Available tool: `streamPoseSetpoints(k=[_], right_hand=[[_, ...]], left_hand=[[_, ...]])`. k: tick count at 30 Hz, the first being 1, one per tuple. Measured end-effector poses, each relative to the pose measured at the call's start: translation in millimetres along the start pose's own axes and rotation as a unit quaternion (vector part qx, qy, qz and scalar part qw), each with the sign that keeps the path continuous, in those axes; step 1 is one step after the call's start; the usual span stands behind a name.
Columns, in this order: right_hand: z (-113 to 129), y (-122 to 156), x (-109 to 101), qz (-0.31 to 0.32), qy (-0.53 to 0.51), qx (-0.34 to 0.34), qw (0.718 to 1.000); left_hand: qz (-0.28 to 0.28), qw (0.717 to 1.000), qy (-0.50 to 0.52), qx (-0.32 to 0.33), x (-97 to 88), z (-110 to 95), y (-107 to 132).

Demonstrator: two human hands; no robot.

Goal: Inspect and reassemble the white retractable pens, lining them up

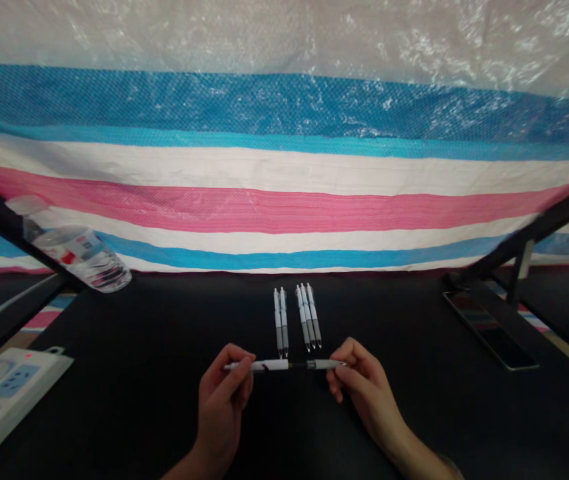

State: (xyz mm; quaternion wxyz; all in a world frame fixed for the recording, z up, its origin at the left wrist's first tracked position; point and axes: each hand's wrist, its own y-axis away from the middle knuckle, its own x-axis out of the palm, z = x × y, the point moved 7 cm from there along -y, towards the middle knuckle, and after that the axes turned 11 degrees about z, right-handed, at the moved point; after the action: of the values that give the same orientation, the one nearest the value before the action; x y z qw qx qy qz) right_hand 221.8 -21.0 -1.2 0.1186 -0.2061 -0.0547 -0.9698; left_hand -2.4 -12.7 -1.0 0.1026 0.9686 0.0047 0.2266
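Observation:
My left hand [223,395] pinches the white upper barrel [275,365] of a click pen between thumb and fingers. The pen's grey grip section [324,365] is in my right hand [364,381], held near its tip. Between the two pen parts a thin dark refill [297,365] shows, so the halves stand apart but in line, level above the table. Just beyond lie two white and grey pens [280,321] side by side. To their right is a group of three similar pens [308,317], all with tips toward me.
A phone [489,330] lies on the black table [154,347] at the right. At the left are a tilted clear plastic bottle [87,257] and a white power strip [19,393] with a cable. Dark slanted bars flank both sides, before a striped sheet [284,210].

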Motion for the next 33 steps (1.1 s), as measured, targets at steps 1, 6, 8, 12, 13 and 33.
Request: streamPoseSetpoints(k=[1,6,8,12,13,33], right_hand=[[0.4,-0.4,5.4,0.023,0.021,0.002,1.0],[1.3,1.8,17.2,0.05,0.175,-0.019,0.983],[0.7,3.6,16.3,0.039,0.23,-0.027,0.972],[1.1,6.8,14.8,0.034,0.29,-0.028,0.956],[1.7,7.4,15.2,0.037,0.303,-0.026,0.952],[-0.2,4.7,19.7,0.078,0.314,0.022,0.946]], left_hand=[[0.004,1.0,-0.003,-0.003,0.6,1.4,0.7],[0.023,1.0,-0.009,-0.011,3.3,6.5,2.8],[0.023,1.0,-0.012,-0.009,3.6,6.1,2.0],[0.031,0.999,-0.024,-0.014,5.0,7.0,0.5],[0.036,0.999,-0.028,-0.016,5.8,7.8,0.7],[0.035,0.999,-0.006,-0.027,3.4,8.6,-2.4]])
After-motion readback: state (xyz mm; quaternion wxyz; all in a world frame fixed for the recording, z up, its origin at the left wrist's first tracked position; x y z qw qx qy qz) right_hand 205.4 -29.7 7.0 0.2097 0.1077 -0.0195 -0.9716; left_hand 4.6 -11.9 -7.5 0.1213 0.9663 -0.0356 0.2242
